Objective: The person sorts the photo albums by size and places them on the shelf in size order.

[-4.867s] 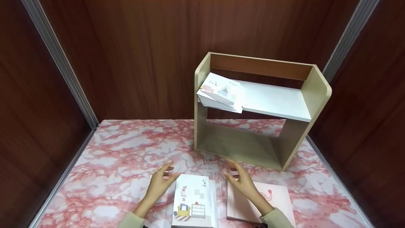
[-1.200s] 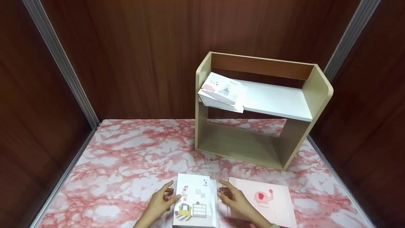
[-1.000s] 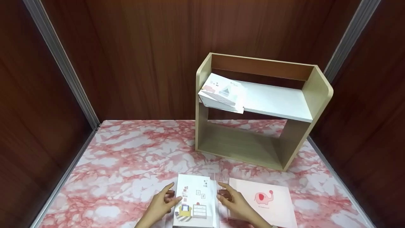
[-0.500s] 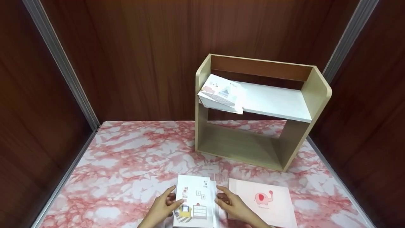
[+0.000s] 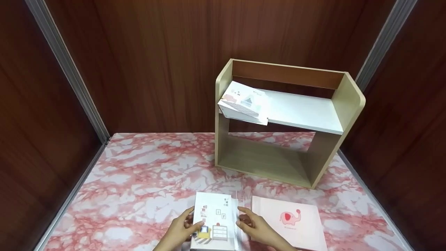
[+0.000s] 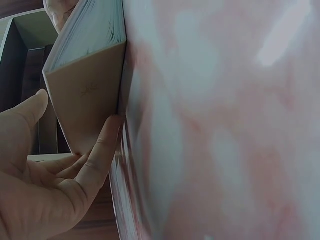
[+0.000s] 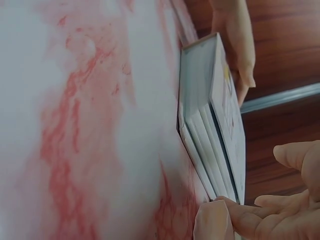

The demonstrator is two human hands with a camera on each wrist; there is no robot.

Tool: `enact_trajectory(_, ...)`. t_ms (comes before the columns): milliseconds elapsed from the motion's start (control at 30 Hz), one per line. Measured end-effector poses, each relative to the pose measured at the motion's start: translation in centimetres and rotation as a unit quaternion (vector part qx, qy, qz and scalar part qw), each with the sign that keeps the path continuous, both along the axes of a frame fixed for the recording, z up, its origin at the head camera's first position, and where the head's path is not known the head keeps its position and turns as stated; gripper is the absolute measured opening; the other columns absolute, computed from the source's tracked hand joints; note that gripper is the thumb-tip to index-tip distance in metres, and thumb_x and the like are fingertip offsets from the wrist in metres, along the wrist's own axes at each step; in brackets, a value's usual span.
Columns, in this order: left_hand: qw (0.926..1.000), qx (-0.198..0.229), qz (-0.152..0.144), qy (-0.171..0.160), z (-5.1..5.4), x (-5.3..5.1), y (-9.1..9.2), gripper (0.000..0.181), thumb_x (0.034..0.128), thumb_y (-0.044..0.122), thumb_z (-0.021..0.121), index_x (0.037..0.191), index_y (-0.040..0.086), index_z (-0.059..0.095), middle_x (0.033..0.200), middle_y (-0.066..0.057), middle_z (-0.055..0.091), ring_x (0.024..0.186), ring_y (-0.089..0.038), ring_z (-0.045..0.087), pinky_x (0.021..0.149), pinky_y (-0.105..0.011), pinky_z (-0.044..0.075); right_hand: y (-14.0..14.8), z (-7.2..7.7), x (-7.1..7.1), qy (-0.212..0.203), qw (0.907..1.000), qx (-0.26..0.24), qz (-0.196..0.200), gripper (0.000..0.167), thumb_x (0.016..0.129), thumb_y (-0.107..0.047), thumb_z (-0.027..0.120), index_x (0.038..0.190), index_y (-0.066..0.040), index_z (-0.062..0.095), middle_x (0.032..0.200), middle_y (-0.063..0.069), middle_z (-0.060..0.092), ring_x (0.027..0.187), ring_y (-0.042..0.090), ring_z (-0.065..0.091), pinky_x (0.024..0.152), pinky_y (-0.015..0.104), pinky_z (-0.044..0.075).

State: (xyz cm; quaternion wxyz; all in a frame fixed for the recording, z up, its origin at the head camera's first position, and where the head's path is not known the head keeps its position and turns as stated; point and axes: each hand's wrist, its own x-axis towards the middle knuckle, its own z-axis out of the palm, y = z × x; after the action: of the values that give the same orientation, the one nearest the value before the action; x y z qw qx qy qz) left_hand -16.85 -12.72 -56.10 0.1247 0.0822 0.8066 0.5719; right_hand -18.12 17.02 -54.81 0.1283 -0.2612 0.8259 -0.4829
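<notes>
A thick white book (image 5: 213, 223) with a drawn yellow armchair and drawers on its cover lies flat on the table. My left hand (image 5: 179, 230) is at its left side; in the left wrist view, fingers (image 6: 100, 150) touch the lower edge of the brown spine (image 6: 87, 97), and the thumb stands slightly apart. My right hand (image 5: 259, 230) is at the other side; in the right wrist view, its fingertips (image 7: 215, 220) meet the book's page side (image 7: 205, 130) low down, with the thumb held away. Neither hand visibly lifts the book.
A pink book (image 5: 289, 221) with an elephant lies right of my right hand. Behind stands a two-tier wooden shelf (image 5: 264, 153); another white book (image 5: 244, 101) leans on its upper tier, overhanging the front edge. Dark wood panels enclose the marbled table (image 5: 139, 174).
Both hands, higher and apart earlier, have come down and closed in on the white book's two sides. The books and shelf have stayed in place.
</notes>
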Motion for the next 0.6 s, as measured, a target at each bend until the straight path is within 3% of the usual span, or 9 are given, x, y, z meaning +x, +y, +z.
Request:
enact_trajectory(267, 0.9998, 0.015, -0.007, 0.005, -0.46, 0.05, 0.19, 0.078, 0.0835, 0.038, 0.066, 0.14, -0.004, 0.032, 0.109, -0.016, 0.056, 0.08, -0.018, 0.062, 0.063, -0.031, 0.056, 0.07, -0.08, 0.41, -0.019, 0.9998, -0.001, -0.003, 0.055, 0.097, -0.028, 0.048, 0.139, 0.004, 0.032, 0.124, 0.032, 0.051, 0.108, 0.04, 0.056, 0.083, 0.043, 0.052)
enact_trajectory(600, 0.9995, 0.001, -0.007, 0.032, -0.4, 0.53, 0.38, 0.075, 0.0846, 0.035, 0.066, 0.138, -0.007, 0.033, 0.113, -0.023, 0.055, 0.091, -0.027, 0.064, 0.074, -0.035, 0.055, 0.07, 0.02, 0.76, -0.024, 0.9997, -0.006, 0.004, 0.055, 0.098, -0.027, 0.047, 0.139, 0.005, 0.031, 0.124, 0.034, 0.05, 0.111, 0.042, 0.054, 0.086, 0.044, 0.051)
